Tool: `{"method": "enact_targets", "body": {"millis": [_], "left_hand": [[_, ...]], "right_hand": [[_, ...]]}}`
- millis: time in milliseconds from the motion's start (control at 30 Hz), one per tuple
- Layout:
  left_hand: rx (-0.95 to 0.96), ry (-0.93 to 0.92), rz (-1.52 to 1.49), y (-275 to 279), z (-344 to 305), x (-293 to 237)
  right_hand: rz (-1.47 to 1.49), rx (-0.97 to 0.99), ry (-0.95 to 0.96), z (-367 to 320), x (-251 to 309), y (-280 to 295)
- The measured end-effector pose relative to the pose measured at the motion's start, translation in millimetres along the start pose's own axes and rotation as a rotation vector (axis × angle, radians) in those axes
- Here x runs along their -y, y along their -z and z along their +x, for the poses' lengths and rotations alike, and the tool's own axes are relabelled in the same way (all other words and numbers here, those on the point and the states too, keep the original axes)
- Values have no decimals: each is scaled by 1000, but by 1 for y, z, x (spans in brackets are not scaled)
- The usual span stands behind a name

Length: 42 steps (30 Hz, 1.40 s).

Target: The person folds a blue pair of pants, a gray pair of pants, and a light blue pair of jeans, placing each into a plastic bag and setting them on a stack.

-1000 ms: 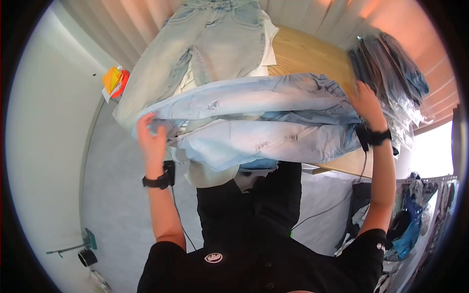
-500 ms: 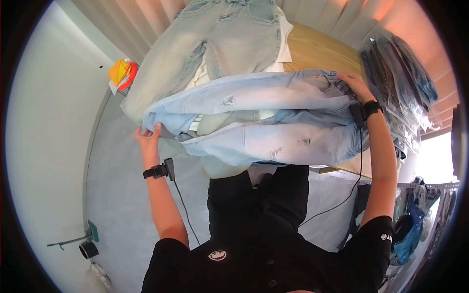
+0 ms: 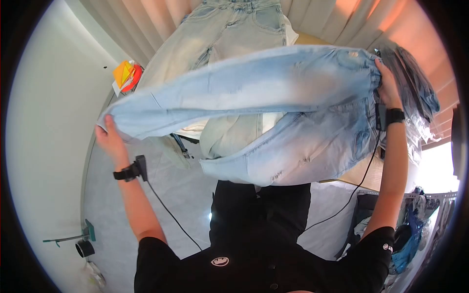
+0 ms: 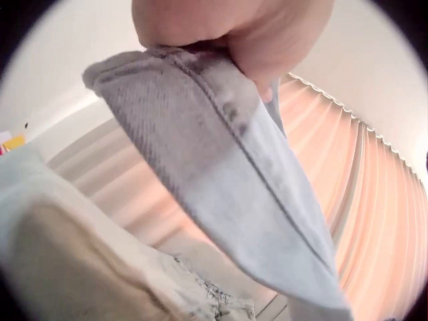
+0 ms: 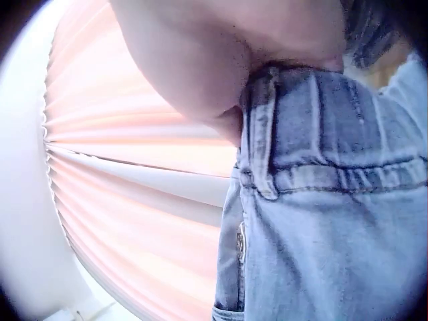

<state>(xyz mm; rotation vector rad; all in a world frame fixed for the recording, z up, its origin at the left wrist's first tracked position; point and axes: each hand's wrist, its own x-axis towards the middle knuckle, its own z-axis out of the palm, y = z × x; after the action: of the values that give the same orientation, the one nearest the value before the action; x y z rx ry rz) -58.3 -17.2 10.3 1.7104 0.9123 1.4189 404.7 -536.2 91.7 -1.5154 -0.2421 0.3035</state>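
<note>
Light-blue ripped jeans point(image 3: 273, 83) are stretched sideways between my two hands in the head view. My left hand point(image 3: 112, 141) grips the hem of the far leg. In the left wrist view that hem point(image 4: 154, 87) hangs down from my curled fingers and thumb. The gathered waistband point(image 5: 334, 127) is pinched by my right hand point(image 3: 389, 88) at its far corner. The near leg point(image 3: 293, 156) sags free below, its hem toward the left. Beneath and behind, a paler pair of jeans point(image 3: 234, 34) lies flat.
A wooden table point(image 3: 361, 176) shows under the jeans. Plastic-wrapped folded jeans point(image 3: 415, 83) are piled at the right. A rack of bagged clothes point(image 3: 410, 229) stands lower right. Curtains point(image 3: 322, 17) hang behind, and cables run from both wrist cameras. A yellow and red item point(image 3: 127, 75) is at the left.
My left hand has moved left and up with the far leg's hem, drawing that leg out straight. My right hand has shifted slightly right with the waistband, and the near leg has dropped away.
</note>
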Motion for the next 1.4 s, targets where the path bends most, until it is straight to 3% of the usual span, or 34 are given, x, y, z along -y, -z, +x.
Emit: {"method": "enact_targets", "body": {"millis": [67,200,267,300,367,400,467,500,567,633,700,733,800,867,1000,1067,1100,1200,1300,1400], "left_hand": [[-10,-100,-24,-8,32,-11],[88,-103,4,-46,82,-24],[104,-80,306,-70,103,8],[110,-75,307,-77,109,34],[333,-13,338,-92,114,80],[478,79,327,-88,102,75],[427,-2,362,-73,86,106],[369,-31,329,-63,65,96],[249,-53,268,-31,8,87],[328,-54,344,3,-42,107],[560,245,10,18,-107,126],[696,576,-85,18,-137,118],[1000,831,-173,8,-186,108],[1130,851,-199,-2,-221,118],[1044,928,-370,-29,-250,139],[927,937,-157,-33,-255,147],[915,928,-163,-33,-261,158],[1059,1173,-434,-26,-266,179],[1134,1145,-356,-28,-268,166],[984,1216,-388,-23,-272,174]], "right_hand": [[-29,18,43,15,15,9],[-75,44,95,68,11,12],[-113,42,101,111,-18,21],[-117,39,94,117,-33,19],[-367,-143,-83,120,-52,9],[-369,-149,-92,114,-57,6],[-890,-41,41,83,-72,4],[-893,-60,24,64,-76,7],[-1054,82,-129,21,-76,14],[-990,69,-161,-20,-78,19],[-917,64,-193,-41,-81,28],[-980,93,-160,-47,-85,36],[-1038,134,-132,-54,-92,47],[-976,129,-96,-56,-96,52],[-1007,70,-54,-62,-90,49],[-1072,23,-155,-61,-87,51],[-1071,26,-139,-60,-88,55],[-964,-46,-147,-52,-94,64],[-721,-136,-229,-53,-88,76],[-718,-96,-345,-41,-80,89]]}}
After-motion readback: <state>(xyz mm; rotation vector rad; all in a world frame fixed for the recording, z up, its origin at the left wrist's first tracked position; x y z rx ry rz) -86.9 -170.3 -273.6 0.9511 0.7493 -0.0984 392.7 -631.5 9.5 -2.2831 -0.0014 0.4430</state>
